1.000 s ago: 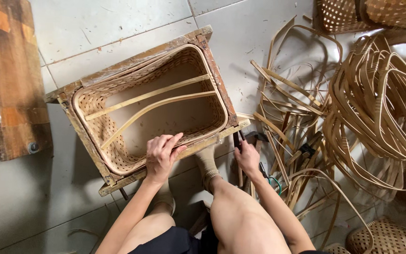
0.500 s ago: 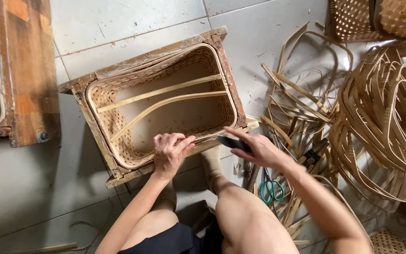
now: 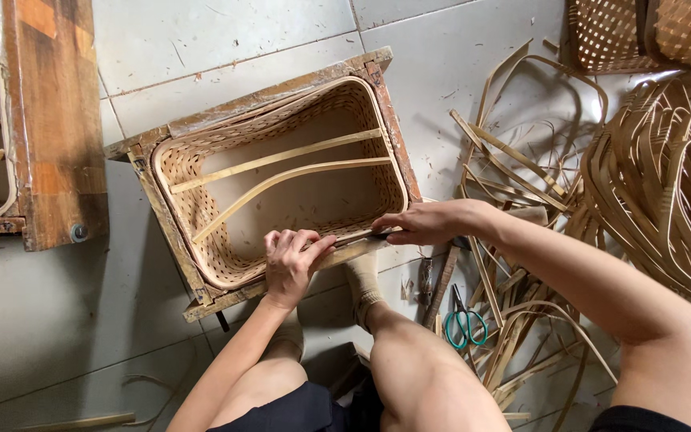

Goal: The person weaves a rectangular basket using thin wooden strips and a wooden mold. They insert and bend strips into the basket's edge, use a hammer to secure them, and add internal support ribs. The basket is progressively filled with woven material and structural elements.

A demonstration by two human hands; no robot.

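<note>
A woven bamboo basket (image 3: 201, 228) sits inside a worn wooden frame mould (image 3: 273, 90) on the tiled floor. Two bent bamboo strips (image 3: 281, 164) span its inside. My left hand (image 3: 291, 264) presses down on the basket's near rim, fingers curled over the edge. My right hand (image 3: 425, 224) rests at the near right corner of the rim and grips a small dark tool whose tip points along the rim toward my left hand.
A big heap of loose bamboo strips (image 3: 649, 192) lies at the right. Green-handled scissors (image 3: 464, 324) lie on the floor by my knee. Another wooden frame (image 3: 49, 120) stands at the left; woven baskets (image 3: 641, 32) are at the top right.
My right hand came up from the floor near the scissors with a dark tool and reached the basket's near rim. My left hand stayed on the rim.
</note>
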